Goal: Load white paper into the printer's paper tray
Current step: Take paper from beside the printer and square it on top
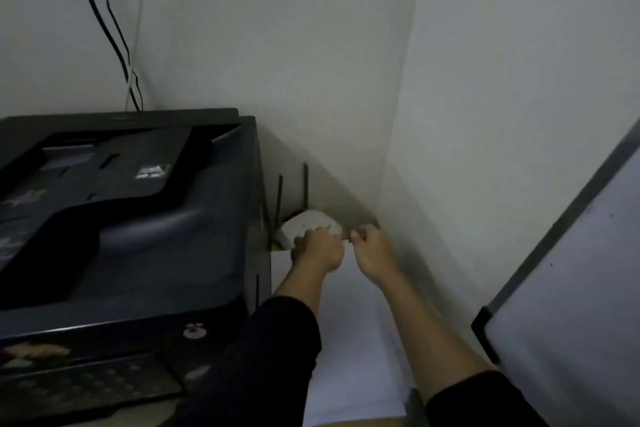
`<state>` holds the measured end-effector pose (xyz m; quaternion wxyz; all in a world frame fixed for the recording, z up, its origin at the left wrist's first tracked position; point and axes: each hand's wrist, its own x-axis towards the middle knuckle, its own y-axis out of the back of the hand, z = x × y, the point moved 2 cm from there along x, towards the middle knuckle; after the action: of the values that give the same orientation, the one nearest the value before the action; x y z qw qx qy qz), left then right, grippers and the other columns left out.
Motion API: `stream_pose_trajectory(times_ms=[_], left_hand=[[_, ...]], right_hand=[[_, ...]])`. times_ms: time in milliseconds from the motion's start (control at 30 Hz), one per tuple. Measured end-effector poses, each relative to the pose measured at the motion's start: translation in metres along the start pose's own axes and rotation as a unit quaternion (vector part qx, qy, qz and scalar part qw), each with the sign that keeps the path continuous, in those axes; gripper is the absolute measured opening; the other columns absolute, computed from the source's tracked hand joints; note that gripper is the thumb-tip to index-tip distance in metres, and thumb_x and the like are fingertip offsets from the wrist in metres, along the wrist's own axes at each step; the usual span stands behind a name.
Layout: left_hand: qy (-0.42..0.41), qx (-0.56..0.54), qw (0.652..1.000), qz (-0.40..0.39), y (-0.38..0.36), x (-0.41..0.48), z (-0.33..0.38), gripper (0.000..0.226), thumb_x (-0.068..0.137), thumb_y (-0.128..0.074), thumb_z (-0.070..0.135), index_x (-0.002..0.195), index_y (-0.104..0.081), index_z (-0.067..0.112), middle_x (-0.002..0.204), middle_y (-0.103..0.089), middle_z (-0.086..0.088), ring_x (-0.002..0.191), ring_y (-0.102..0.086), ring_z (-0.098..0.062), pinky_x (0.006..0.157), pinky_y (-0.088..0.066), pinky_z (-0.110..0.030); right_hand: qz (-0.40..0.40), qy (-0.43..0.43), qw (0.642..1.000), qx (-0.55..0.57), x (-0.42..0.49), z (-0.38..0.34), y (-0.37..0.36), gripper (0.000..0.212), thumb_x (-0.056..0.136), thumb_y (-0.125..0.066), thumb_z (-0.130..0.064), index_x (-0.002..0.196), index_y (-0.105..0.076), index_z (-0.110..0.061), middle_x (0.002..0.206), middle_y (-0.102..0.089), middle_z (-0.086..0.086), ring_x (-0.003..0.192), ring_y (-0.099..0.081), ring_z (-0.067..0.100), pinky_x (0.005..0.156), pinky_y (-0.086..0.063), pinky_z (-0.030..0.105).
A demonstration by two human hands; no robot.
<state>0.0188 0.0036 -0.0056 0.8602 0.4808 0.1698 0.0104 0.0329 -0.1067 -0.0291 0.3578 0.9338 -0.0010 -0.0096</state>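
Note:
A black printer (121,218) fills the left half of the view, its lid down. To its right, a stack of white paper (349,340) lies flat in the gap between the printer and the wall. Both my arms reach forward over the stack. My left hand (317,250) curls over the paper's far edge, close to a white router. My right hand (374,250) is beside it, fingers pinched at the same far edge. The printer's paper tray is out of sight.
A white router (311,224) with upright black antennas sits in the corner behind the paper. Black cables (110,28) run down the wall behind the printer. A framed whiteboard (571,305) leans at the right. Walls close in at the back and right.

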Motion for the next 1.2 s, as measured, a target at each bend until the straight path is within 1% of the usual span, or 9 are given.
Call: stream_pose_trajectory(times_ms=[167, 300, 400, 500, 600, 767, 900, 1033, 1200], left_hand=[[0.103, 0.097, 0.986, -0.085, -0.06, -0.026, -0.074, 0.053, 0.094, -0.045, 0.032, 0.139, -0.036, 0.005, 0.148, -0.031, -0.015, 0.134, -0.034, -0.034, 0.109, -0.035, -0.04], [0.111, 0.137, 0.98, -0.089, -0.086, -0.034, -0.089, 0.067, 0.091, -0.054, 0.039, 0.142, -0.028, 0.006, 0.151, -0.019, -0.014, 0.139, -0.024, -0.032, 0.113, -0.029, -0.038], [0.111, 0.147, 0.98, -0.078, -0.092, -0.032, -0.088, 0.068, 0.092, -0.054, 0.039, 0.143, -0.025, 0.005, 0.151, -0.016, -0.015, 0.138, -0.024, -0.032, 0.112, -0.029, -0.037], [0.111, 0.167, 0.977, -0.076, -0.094, -0.029, -0.089, 0.069, 0.092, -0.053, 0.039, 0.144, -0.024, 0.005, 0.15, -0.017, -0.016, 0.137, -0.025, -0.032, 0.111, -0.029, -0.037], [0.112, 0.186, 0.973, -0.073, -0.098, -0.029, -0.09, 0.068, 0.093, -0.051, 0.039, 0.144, -0.022, 0.005, 0.151, -0.015, -0.017, 0.135, -0.026, -0.032, 0.111, -0.029, -0.037], [0.108, 0.206, 0.97, -0.069, -0.098, -0.027, -0.091, 0.07, 0.093, -0.05, 0.04, 0.145, -0.021, 0.004, 0.151, -0.014, -0.018, 0.136, -0.025, -0.034, 0.112, -0.027, -0.038], [0.111, 0.211, 0.969, -0.069, -0.099, -0.027, -0.09, 0.069, 0.093, -0.05, 0.039, 0.145, -0.02, 0.004, 0.151, -0.015, -0.018, 0.137, -0.025, -0.034, 0.113, -0.026, -0.038], [0.143, 0.147, 0.977, -0.066, -0.096, -0.027, -0.085, 0.066, 0.092, -0.052, 0.031, 0.144, -0.021, 0.006, 0.151, -0.015, -0.016, 0.139, -0.022, -0.032, 0.114, -0.026, -0.038], [0.235, -0.12, 0.964, 0.021, -0.081, -0.03, -0.077, 0.07, 0.09, -0.059, 0.027, 0.142, -0.023, -0.001, 0.153, -0.016, -0.016, 0.141, -0.021, -0.033, 0.114, -0.028, -0.039]], right_hand=[[-0.09, -0.172, 0.974, -0.115, -0.037, 0.058, -0.026, 0.037, 0.099, -0.043, -0.03, 0.121, -0.055, -0.004, 0.133, -0.049, 0.017, 0.122, -0.046, 0.034, 0.1, -0.042, 0.04], [-0.133, -0.252, 0.953, -0.1, -0.048, 0.076, -0.05, 0.039, 0.097, -0.044, -0.037, 0.12, -0.055, -0.007, 0.135, -0.044, 0.014, 0.122, -0.045, 0.03, 0.103, -0.042, 0.043], [-0.089, -0.266, 0.953, -0.112, -0.05, 0.07, -0.061, 0.044, 0.095, -0.05, -0.028, 0.131, -0.045, -0.003, 0.136, -0.042, 0.014, 0.124, -0.044, 0.028, 0.105, -0.041, 0.041], [-0.029, -0.225, 0.961, -0.16, -0.052, 0.059, -0.06, 0.047, 0.095, -0.051, -0.022, 0.135, -0.039, 0.001, 0.136, -0.043, 0.016, 0.123, -0.045, 0.027, 0.103, -0.042, 0.037], [-0.006, -0.229, 0.971, -0.067, -0.05, 0.061, -0.06, 0.04, 0.094, -0.053, -0.015, 0.129, -0.042, 0.001, 0.128, -0.052, 0.018, 0.115, -0.054, 0.028, 0.095, -0.051, 0.036], [-0.066, -0.256, 0.964, -0.001, -0.043, 0.075, -0.046, 0.032, 0.096, -0.044, -0.013, 0.126, -0.047, 0.0, 0.113, -0.061, 0.015, 0.093, -0.059, 0.025, 0.078, -0.048, 0.03], [-0.097, -0.192, 0.976, -0.031, -0.045, 0.074, -0.042, 0.033, 0.097, -0.042, -0.011, 0.13, -0.047, -0.007, 0.125, -0.059, 0.014, 0.109, -0.06, 0.028, 0.089, -0.05, 0.033], [-0.081, -0.164, 0.983, -0.004, -0.045, 0.074, -0.043, 0.032, 0.097, -0.044, -0.01, 0.128, -0.049, -0.008, 0.125, -0.06, 0.014, 0.109, -0.06, 0.029, 0.09, -0.051, 0.035], [-0.047, -0.212, 0.965, 0.149, -0.043, 0.084, -0.034, 0.019, 0.088, -0.049, -0.002, 0.101, -0.062, -0.009, 0.103, -0.065, 0.015, 0.086, -0.059, 0.026, 0.071, -0.051, 0.032]])
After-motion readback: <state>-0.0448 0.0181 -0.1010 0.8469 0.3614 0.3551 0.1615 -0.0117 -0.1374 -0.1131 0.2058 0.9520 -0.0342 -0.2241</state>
